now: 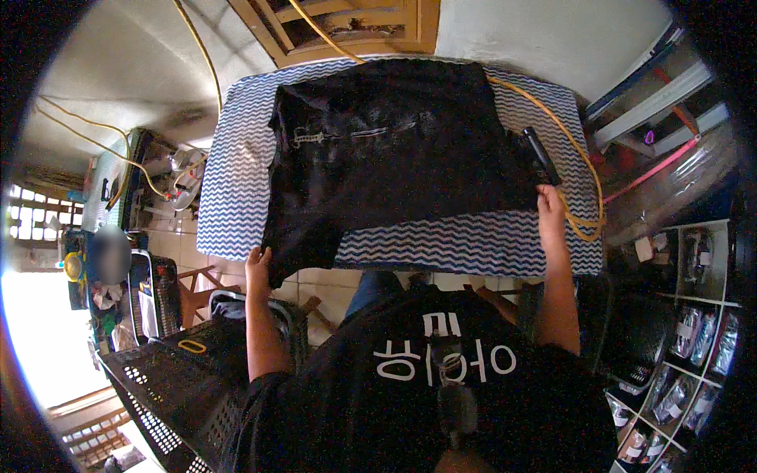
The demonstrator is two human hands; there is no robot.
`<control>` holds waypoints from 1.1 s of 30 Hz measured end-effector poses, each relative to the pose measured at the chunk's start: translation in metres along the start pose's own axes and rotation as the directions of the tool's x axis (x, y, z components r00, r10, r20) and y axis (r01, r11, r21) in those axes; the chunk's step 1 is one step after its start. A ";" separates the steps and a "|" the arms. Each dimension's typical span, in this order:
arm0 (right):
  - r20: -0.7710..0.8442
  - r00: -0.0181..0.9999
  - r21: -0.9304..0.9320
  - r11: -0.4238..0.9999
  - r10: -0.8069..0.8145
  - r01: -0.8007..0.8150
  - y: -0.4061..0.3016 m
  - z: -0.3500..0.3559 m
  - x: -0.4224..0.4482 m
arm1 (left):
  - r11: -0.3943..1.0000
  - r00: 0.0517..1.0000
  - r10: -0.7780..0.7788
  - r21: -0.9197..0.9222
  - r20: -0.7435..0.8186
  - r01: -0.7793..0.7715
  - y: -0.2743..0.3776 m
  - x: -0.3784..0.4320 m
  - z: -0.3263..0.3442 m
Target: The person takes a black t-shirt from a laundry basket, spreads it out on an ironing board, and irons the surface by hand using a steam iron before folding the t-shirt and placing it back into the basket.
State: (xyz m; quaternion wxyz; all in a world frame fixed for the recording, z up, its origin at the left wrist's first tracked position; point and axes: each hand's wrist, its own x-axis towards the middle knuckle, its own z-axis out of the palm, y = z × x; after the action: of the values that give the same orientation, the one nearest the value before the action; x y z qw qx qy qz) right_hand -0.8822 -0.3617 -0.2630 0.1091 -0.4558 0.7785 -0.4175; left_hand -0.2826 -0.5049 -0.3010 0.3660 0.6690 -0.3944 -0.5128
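A black T-shirt [402,165] lies spread sideways across a table with a blue-and-white zigzag cover [437,242]. Its front carries a pale print shaped like a sword. My left hand [258,260] pinches the shirt's near left end, where what looks like a sleeve hangs over the front edge. At the other end, my right hand [551,204] holds the near right corner of the fabric; its fingertips are partly lost against the dark cloth. Just beyond that hand lies a black cylindrical object [541,155], beside the shirt.
A yellow cord [576,148] loops over the table's right side. Black perforated plastic crates [189,366] stand at my left. To the right, a white cubby shelf [695,301] holds plastic-wrapped packages. A person [109,260] is in the left background, near a bright opening.
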 end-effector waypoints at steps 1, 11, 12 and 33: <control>-0.002 0.997 -0.047 0.996 -0.075 0.075 0.002 0.001 -0.011 | 0.996 0.999 0.045 0.081 0.002 -0.045 -0.001 0.002 -0.011; 0.122 0.956 -0.090 0.963 0.266 -0.256 0.050 0.031 -0.114 | 0.613 0.969 0.090 0.755 0.228 -0.235 -0.081 0.051 -0.082; -0.015 0.994 -0.083 0.991 0.106 -0.106 0.054 0.033 -0.117 | 0.515 0.968 0.214 0.827 0.129 -0.224 -0.065 0.051 -0.045; 0.108 0.984 -0.771 0.637 0.144 -0.009 0.002 0.008 0.103 | 0.770 0.976 0.082 0.634 -0.203 0.067 0.064 0.167 0.057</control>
State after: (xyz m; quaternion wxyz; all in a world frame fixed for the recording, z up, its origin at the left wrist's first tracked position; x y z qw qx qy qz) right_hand -0.9369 -0.4485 -0.2483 -0.0149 -0.4573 0.8892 -0.0054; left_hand -0.3208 -0.6871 -0.3221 0.1608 0.8040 -0.5046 -0.2704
